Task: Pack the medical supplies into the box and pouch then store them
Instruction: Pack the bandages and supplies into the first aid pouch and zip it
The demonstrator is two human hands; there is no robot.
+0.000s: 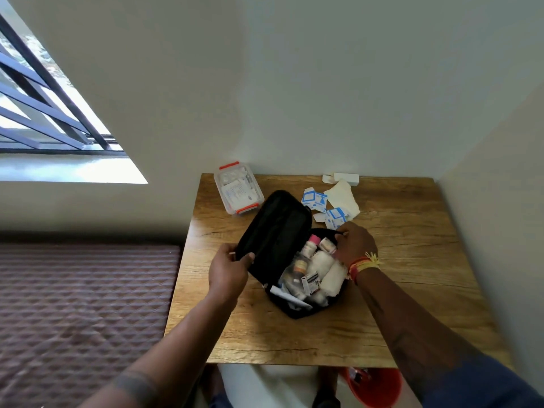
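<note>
The pouch (282,254) lies open on the table (412,260). Its raised flap is pinched by the left hand (228,270); its far rim is gripped by the right hand (354,242).

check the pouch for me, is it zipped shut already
No, the black pouch lies open, its lid held up by the left hand, with bottles and bandage rolls showing inside.

This looks like a room in a home, likely a bedroom. A small wood-grain table (412,260) is pushed into the corner of plain pale painted walls (294,83). Beside it lies a brown quilted mattress (82,304), and above that a window with dark metal bars (44,107) lets in daylight over a pale sill (73,170).
</note>
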